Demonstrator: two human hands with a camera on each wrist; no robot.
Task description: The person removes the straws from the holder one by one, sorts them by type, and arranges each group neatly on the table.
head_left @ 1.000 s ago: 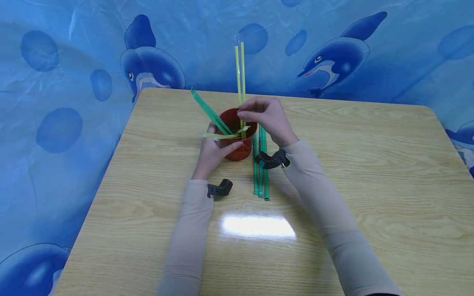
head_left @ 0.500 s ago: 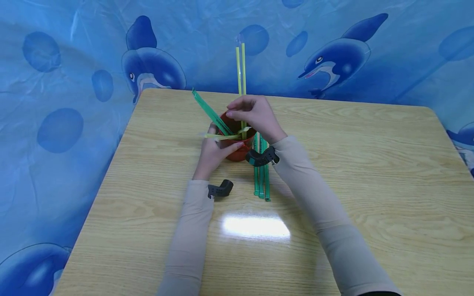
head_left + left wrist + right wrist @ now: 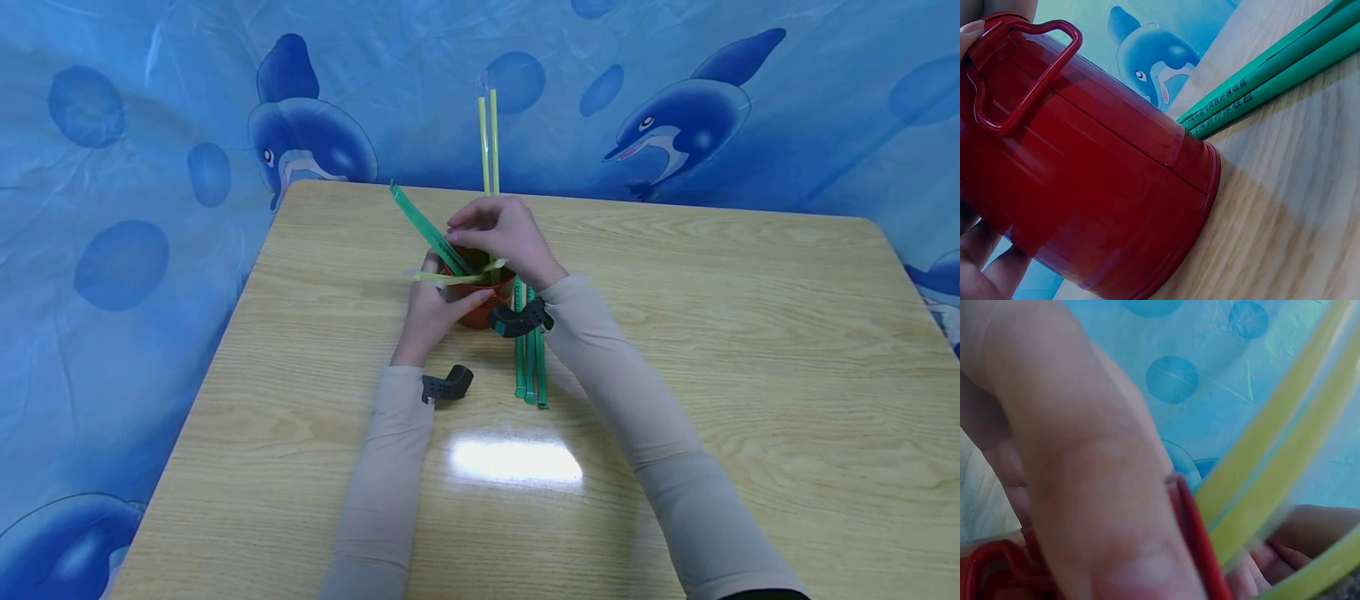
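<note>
Small glossy red metal bucket (image 3: 480,307) w/ a wire-like red handle (image 3: 1019,81) stands upright on the pale wood-grain counter (image 3: 750,350), mid-counter. Left hand (image 3: 431,312) wraps its side, fingers curled round it. Right hand (image 3: 498,233) sits over the rim, fingertips pinching the thin yellow plastic straws (image 3: 488,137), which rise upright from the bucket. A flat green wrapped straw (image 3: 423,225) leans out to the left; a yellow one (image 3: 450,276) lies across the rim. More green wrapped straws (image 3: 528,358) lie flat just beside the bucket, printed text visible only in left wrist view. Right wrist view, blurred, shows finger, red rim, yellow straws close-up.
</note>
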